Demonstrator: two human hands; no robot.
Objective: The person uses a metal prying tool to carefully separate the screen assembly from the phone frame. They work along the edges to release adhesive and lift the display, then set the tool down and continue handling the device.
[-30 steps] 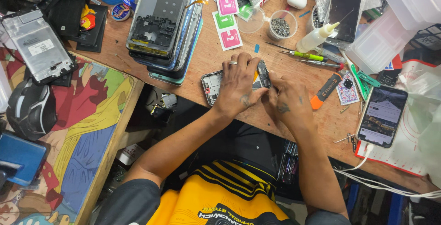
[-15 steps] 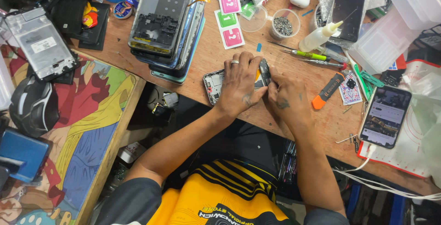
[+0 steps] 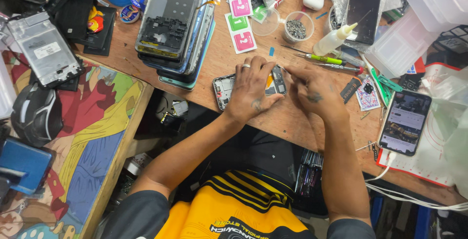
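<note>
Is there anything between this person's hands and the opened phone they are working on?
Nothing visible. The left hand lies flat on the opened phone, and the right hand touches its far end. The green screwdriver lies beyond them, apart.

Your counter point(image 3: 273, 122) is bare wood, matt and scuffed. The opened phone point(image 3: 225, 89) under your left hand point(image 3: 252, 90) shows dull grey metal and dark plastic. The lit phone point(image 3: 403, 123) has glossy glass. The 2 small cups point(image 3: 296, 26) look like clear plastic, 1 perhaps holding metal screws.
</note>
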